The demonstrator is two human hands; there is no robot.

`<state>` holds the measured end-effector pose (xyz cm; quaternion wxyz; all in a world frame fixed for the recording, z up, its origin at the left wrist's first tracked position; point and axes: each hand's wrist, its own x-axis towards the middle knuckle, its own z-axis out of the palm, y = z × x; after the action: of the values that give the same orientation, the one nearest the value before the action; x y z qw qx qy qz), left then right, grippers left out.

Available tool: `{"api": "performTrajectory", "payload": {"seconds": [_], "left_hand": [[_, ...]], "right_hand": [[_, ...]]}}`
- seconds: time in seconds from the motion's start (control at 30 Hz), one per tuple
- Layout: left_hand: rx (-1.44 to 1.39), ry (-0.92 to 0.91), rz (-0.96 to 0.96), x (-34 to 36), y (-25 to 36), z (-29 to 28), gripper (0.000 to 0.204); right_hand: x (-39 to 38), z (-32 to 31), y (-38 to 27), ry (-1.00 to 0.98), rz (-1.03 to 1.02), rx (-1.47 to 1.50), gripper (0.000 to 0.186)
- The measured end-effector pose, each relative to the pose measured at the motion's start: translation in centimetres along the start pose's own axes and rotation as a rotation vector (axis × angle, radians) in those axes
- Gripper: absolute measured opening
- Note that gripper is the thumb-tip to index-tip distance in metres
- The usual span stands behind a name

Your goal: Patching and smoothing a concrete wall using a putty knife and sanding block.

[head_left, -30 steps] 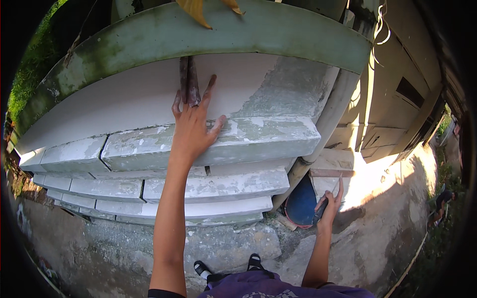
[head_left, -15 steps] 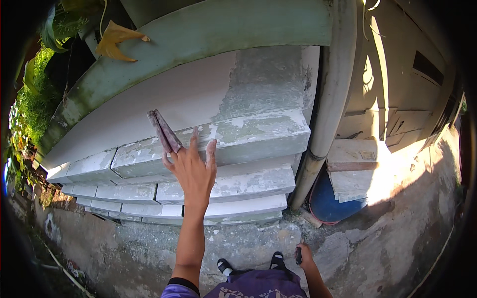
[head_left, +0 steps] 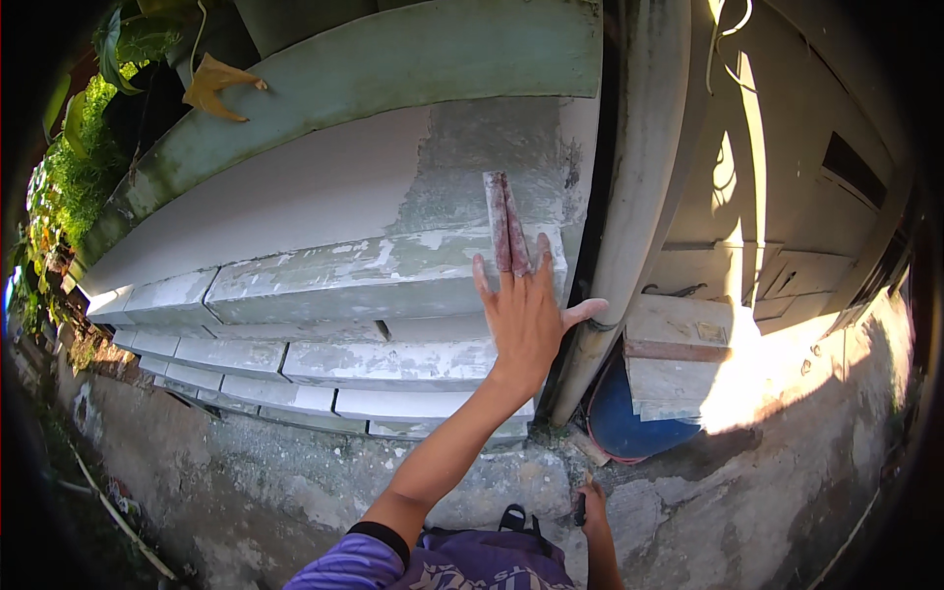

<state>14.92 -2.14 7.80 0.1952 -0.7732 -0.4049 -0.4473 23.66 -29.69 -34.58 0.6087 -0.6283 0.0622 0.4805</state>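
Observation:
My left hand (head_left: pixel 523 320) is pressed to the right end of the top ledge, the back of the hand facing up. Two narrow, reddish strips dusted with white (head_left: pixel 506 224) form a tight V in front of its middle fingers, which hold them; they may be one folded piece. Its thumb sticks out to the right, and the outer fingers are spread. The stepped ledge (head_left: pixel 374 270) is grey-green with white patches. Low beside my body, my right hand (head_left: pixel 594 506) grips a small dark object (head_left: pixel 579 509) whose kind I cannot make out.
A thick upright pipe (head_left: pixel 644 167) stands right of the ledges. Beyond it are a blue tub (head_left: pixel 615 408) with boards on top (head_left: pixel 678 339). A curved green band (head_left: pixel 393 59) runs above, with a dry leaf (head_left: pixel 218 88); plants (head_left: pixel 84 182) hang at left.
My left hand has moved right along the ledge with the reddish strips, now pointing more upright. My right hand still holds the dark object. The view has shifted slightly.

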Motion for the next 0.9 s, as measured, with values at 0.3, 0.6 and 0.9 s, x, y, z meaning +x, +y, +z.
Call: {"api": "performTrajectory", "payload": {"seconds": [0.3, 0.6, 0.9], "left_hand": [[-0.313, -0.107, 0.037, -4.3, 1.7, -0.5, 0.086], [-0.284, 0.185, -0.229, -10.7, -12.1, -4.3, 0.049], [-0.172, 0.351, 0.082, -3.9, -25.5, -4.9, 0.039]], "right_hand": [[-1.6, -2.5, -2.4, -0.065, 0.017, 0.007, 0.021], [-8.0, 4.3, -10.6, 0.025, -0.481, 0.062, 0.048], [-18.8, 15.2, -23.7, -0.226, -0.958, 0.190, 0.064]]}}
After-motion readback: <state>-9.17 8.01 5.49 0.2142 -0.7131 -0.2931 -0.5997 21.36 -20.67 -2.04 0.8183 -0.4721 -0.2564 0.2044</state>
